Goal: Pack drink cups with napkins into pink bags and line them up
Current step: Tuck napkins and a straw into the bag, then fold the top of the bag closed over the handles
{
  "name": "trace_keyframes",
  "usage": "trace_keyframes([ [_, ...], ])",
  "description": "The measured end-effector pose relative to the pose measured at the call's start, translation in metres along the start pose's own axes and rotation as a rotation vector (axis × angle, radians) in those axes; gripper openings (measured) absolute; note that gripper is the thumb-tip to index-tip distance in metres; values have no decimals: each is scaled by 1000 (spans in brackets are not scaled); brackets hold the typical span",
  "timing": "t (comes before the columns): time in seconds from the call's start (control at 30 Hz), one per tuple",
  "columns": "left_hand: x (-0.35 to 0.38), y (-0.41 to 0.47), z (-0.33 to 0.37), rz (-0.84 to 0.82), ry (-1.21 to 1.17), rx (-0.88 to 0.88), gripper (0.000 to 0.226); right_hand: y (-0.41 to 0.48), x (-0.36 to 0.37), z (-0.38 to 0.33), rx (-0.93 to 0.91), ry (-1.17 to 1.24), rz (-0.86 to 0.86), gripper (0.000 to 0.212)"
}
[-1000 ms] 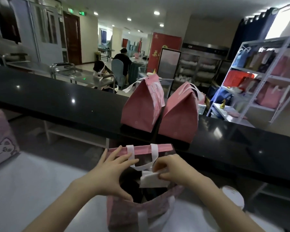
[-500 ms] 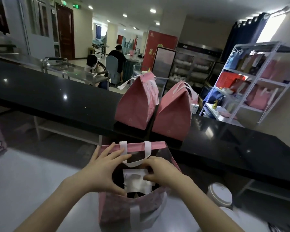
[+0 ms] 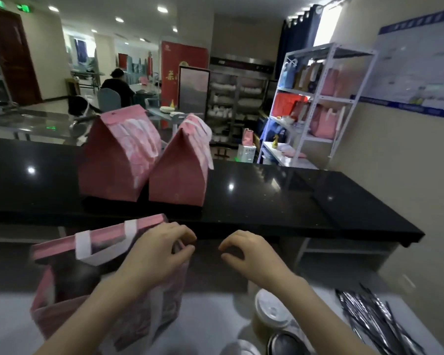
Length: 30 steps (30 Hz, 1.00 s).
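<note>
One limp pink bag (image 3: 62, 311), mouth open, stands lower left on the white counter (image 3: 210, 319), its right rim pinched by the left hand's (image 3: 157, 254) curled fingers. Two peaked, closed pink bags (image 3: 113, 160) touch on the glossy black counter (image 3: 280, 196) behind. Right of a narrow gap the right hand (image 3: 249, 254) hovers, fingers loosely curled and empty, above a white-lidded cup (image 3: 272, 311) and shiny black sticks (image 3: 379, 324).

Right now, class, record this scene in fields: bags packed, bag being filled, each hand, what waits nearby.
packed: closed bags, side by side on counter
filling: open bag, in front of counter
left hand: pinches open bag's rim
right hand: loosely curled, holds nothing
waiting: lidded cup, straws
</note>
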<state>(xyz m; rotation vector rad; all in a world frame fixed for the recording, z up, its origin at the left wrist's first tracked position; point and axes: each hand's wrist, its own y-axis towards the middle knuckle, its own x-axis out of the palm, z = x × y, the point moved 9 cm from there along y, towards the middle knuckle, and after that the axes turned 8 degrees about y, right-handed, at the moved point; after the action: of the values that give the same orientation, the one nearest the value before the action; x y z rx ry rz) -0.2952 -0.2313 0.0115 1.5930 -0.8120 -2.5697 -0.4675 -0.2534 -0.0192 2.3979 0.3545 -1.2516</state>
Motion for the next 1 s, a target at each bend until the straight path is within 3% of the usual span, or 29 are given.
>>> trace_keyframes([
  [0.3,171,68,167,-288,-124,194,11,-128,-64,204,542,-2,-85,22],
  [0.5,301,70,260,-519,-72,303,16,-231,-82,325,847,-31,17,28],
  [0.6,358,61,289,-619,-63,328,20,-270,-83,364,951,-82,45,44],
  [0.8,437,49,326,-674,37,425,31,-300,-67,397,977,-188,51,50],
  [1.0,473,48,335,-674,152,472,34,-306,-63,406,953,-199,131,31],
])
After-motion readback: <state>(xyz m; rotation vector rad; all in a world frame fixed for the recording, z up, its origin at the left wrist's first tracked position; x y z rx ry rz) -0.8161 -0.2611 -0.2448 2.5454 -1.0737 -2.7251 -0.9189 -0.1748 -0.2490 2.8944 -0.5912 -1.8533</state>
